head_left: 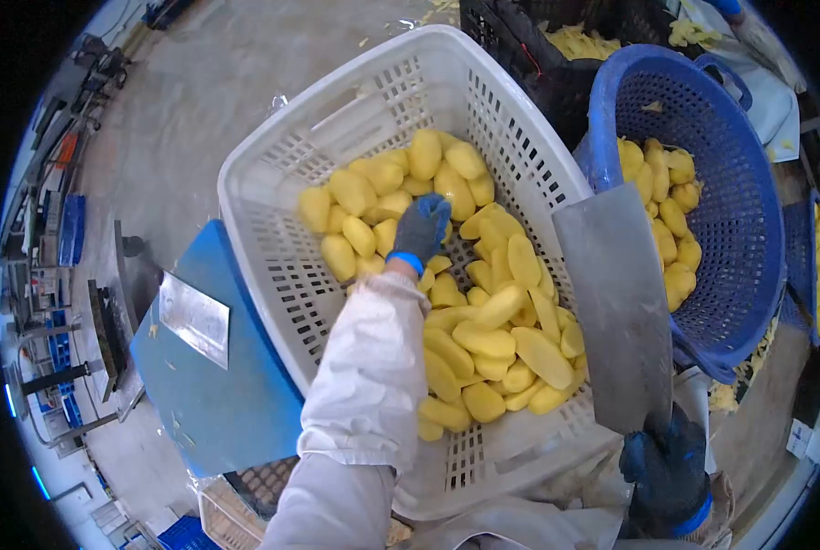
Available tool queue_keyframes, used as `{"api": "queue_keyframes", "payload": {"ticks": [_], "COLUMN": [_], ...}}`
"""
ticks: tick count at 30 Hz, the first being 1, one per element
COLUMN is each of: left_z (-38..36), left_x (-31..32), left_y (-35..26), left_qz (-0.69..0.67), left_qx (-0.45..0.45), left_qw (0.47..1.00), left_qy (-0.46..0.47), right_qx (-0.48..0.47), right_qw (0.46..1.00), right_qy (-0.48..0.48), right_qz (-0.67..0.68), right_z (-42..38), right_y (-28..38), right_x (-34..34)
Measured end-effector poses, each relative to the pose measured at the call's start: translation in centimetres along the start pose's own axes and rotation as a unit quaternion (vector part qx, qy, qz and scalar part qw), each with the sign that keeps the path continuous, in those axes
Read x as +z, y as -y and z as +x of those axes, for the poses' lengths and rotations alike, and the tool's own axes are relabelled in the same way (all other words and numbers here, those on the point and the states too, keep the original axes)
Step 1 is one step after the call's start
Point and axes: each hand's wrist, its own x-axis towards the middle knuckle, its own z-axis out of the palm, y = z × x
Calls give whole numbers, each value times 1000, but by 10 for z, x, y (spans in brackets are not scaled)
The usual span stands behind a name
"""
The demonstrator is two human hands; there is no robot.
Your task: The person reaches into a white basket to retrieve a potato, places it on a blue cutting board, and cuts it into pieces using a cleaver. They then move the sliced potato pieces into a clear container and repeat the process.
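A white plastic basket [272, 183] holds whole peeled potatoes [350, 188] at its far end and halved ones [492, 339] nearer to me. My left hand [420, 231], in a dark glove, reaches down among the potatoes at the boundary of both groups. Its fingers are curled, and whatever lies under them is hidden. At the lower right my right hand [666, 472], gloved too, is closed around the handle of a cleaver [616, 307]. The wide blade points away from me, above the basket's right rim.
A blue cutting board [208, 403] with a metal plate [194, 319] lies left of the basket. To the right stands a blue basket [740, 183] of peeled potatoes. Behind is a black crate [511, 55] with yellow scraps. Another person's sleeve [767, 46] shows at the top right.
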Motion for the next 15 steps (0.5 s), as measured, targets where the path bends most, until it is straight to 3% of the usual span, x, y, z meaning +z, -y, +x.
{"api": "queue_keyframes", "payload": {"ticks": [1,2,3,4,5,6,7,8,9,10,11,12,13,14,15], "left_z": [16,35,38,35,31,28,26,19,4,-7,-17,-29,-40,-69,-92], "left_x": [8,16,25,38,46,50,53,55,58,58,59,57,54,50,37], "left_y": [26,53,55,59,61,62,62,61,58,55,49,43,37,13,-9], "left_qz": [205,397,393,430,465,462,473,477,444,448,193,-78,-275,-312,-297], "left_qx": [114,222,226,215,202,201,142,80,56,55,-5,-65,-39,130,144], "left_qw": [970,880,881,853,819,820,857,875,894,891,980,992,955,934,935], "left_qy": [-67,-133,-134,-202,-268,-270,-147,-18,-33,-37,-55,-70,-101,-114,-130], "right_qx": [1,44,86,84,-14,-111,-112,-32,46,42,-10,-62,-70,-70,-72], "right_qw": [1000,998,990,991,1000,989,988,999,996,996,1000,991,991,996,997], "right_qy": [-3,19,39,35,26,18,17,18,22,25,-4,-33,-30,-20,-7], "right_qz": [-3,50,103,100,2,-98,-102,-14,75,79,-18,-115,-110,-55,0], "right_z": [1,2,5,9,11,12,13,11,8,5,2,-2,-4,-3,-3], "right_y": [5,14,19,19,19,19,21,24,27,21,9,1,2,5,8], "right_x": [-1,-1,-2,-3,-4,-5,-4,-1,2,3,3,5,7,8,10]}}
